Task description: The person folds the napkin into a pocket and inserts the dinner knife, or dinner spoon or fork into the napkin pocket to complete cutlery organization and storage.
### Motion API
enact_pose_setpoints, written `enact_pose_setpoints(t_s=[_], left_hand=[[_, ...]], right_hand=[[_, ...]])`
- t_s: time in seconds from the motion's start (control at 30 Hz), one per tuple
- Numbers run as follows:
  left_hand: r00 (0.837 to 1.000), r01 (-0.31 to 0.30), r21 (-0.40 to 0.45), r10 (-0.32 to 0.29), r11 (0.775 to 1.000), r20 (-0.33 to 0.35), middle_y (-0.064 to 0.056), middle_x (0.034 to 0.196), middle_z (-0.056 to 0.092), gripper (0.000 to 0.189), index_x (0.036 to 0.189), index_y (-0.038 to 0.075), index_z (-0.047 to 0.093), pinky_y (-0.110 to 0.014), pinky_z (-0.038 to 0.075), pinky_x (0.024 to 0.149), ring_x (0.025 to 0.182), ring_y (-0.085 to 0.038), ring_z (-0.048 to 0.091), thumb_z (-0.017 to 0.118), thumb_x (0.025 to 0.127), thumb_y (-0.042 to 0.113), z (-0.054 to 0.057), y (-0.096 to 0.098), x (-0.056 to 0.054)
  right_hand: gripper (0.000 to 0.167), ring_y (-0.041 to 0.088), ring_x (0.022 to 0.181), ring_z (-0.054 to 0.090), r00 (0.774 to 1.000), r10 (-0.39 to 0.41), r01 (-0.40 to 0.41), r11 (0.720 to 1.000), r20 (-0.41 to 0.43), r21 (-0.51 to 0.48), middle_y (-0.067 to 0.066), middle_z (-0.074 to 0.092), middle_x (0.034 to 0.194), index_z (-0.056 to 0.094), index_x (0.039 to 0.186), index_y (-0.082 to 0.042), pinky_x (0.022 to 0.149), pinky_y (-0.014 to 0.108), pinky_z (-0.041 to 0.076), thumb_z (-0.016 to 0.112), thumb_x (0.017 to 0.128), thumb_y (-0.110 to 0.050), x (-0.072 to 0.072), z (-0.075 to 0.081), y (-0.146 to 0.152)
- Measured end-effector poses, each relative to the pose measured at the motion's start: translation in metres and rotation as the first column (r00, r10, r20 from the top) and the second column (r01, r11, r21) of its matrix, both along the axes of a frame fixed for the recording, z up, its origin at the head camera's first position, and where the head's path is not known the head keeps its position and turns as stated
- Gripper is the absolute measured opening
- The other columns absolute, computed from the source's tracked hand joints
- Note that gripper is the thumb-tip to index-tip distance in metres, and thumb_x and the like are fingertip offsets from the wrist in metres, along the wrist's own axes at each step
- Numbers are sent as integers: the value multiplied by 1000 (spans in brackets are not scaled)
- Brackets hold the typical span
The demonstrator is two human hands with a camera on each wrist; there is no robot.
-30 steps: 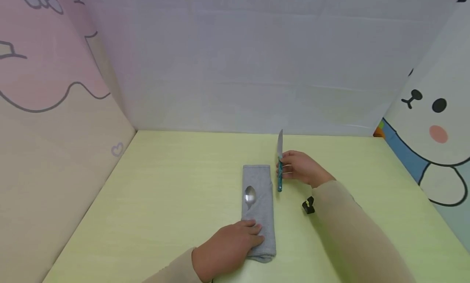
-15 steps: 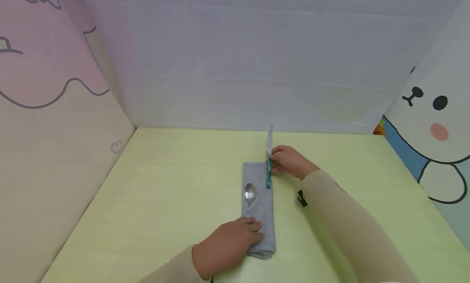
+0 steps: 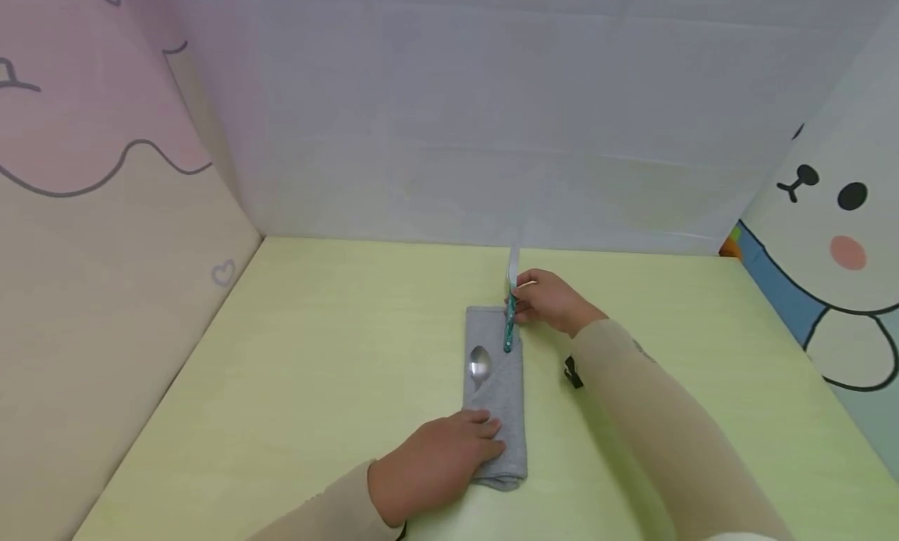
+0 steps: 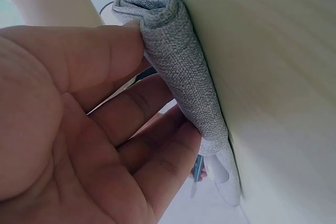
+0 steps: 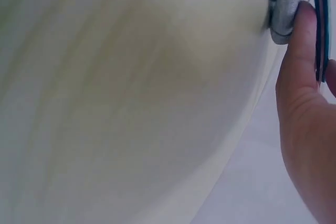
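A grey folded cloth napkin (image 3: 507, 393) lies lengthwise on the table, with the bowl of a metal spoon (image 3: 480, 361) showing on it; the cloth hides the rest of the spoon. My left hand (image 3: 438, 459) rests on the near part of the napkin. In the left wrist view its fairly straight fingers (image 4: 170, 163) touch the rolled side of the cloth. My right hand (image 3: 551, 300) pinches a knife with a teal handle (image 3: 509, 332) between thumb and fingers. The knife points away from me, its handle over the napkin's far right corner. In the right wrist view the handle (image 5: 321, 30) is partly cut off.
A pale yellow-green table (image 3: 337, 354) spreads around the napkin. A white wall (image 3: 421, 135) closes off the far side, and printed panels with cartoon figures stand left and right. A small black object (image 3: 573, 371) shows beside the right sleeve (image 3: 660, 408).
My right hand has carried the knife leftward, from beside the napkin to above its far right corner. The left hand has stayed on the cloth, and the spoon has not moved.
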State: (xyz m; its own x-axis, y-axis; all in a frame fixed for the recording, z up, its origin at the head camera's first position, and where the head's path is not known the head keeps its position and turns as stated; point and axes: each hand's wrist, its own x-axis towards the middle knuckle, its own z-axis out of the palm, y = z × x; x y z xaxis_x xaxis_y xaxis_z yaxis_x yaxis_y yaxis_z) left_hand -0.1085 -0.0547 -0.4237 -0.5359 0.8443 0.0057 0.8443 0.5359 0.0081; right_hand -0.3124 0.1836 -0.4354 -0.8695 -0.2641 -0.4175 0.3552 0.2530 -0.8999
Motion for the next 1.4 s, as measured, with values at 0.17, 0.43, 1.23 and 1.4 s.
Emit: enact_pose_setpoints(t_s=[0.17, 0.43, 1.23, 1.4], left_hand=[[1000, 2, -12, -2, 1000, 9, 7, 136, 65, 32, 125, 24, 74, -22, 42, 108, 131, -11, 55, 66, 98, 10, 0, 1, -1], [995, -29, -29, 31, 999, 96, 6, 139, 63, 35, 129, 25, 73, -23, 41, 109, 135, -11, 52, 64, 99, 9, 1, 1, -1], [997, -26, -8, 26, 1000, 66, 7, 137, 64, 33, 127, 26, 74, -23, 44, 106, 132, -11, 54, 66, 98, 12, -3, 1, 1], [999, -17, 3, 17, 1000, 35, 7, 136, 65, 33, 125, 26, 74, -22, 44, 105, 131, -11, 55, 68, 96, 11, -4, -1, 1]], right_hand=[[24, 24, 89, 66, 1000, 26, -26, 999, -5, 25, 23, 65, 115, 43, 129, 7, 84, 37, 59, 47, 109, -6, 0, 1, -1], [17, 25, 91, 66, 994, 108, -108, 991, -6, 76, 19, 59, 111, 49, 121, 8, 86, 37, 58, 50, 107, -4, 14, 6, -7], [8, 18, 72, 46, 965, 255, -222, 923, -66, 316, 2, 51, 77, 63, 94, -3, 66, 31, 39, 67, 97, -9, 48, -1, -7], [9, 18, 71, 45, 948, 308, -263, 901, -82, 346, 2, 51, 79, 62, 94, -4, 65, 31, 38, 68, 97, -10, 53, 1, -7]])
